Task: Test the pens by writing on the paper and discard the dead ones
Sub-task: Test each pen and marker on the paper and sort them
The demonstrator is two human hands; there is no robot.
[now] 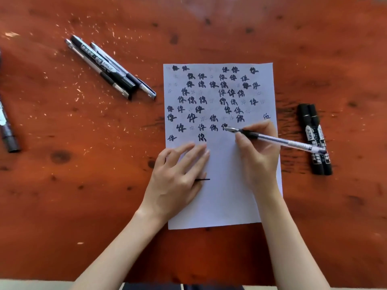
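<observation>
A white sheet of paper (226, 197) lies on the red-brown wooden table, its upper half filled with black handwritten characters, some bold and some faint. My right hand (258, 155) grips a clear gel pen (278, 140) with a black grip; its tip touches the paper beside a character in the lower rows. My left hand (178, 178) lies flat on the sheet's left edge with fingers spread, holding it down. A short black line shows just right of that hand.
A cluster of three pens (111, 68) lies at the upper left. Two black markers (316, 141) lie side by side right of the paper. Another dark marker (7, 126) sits at the far left edge. The table's front edge runs along the bottom.
</observation>
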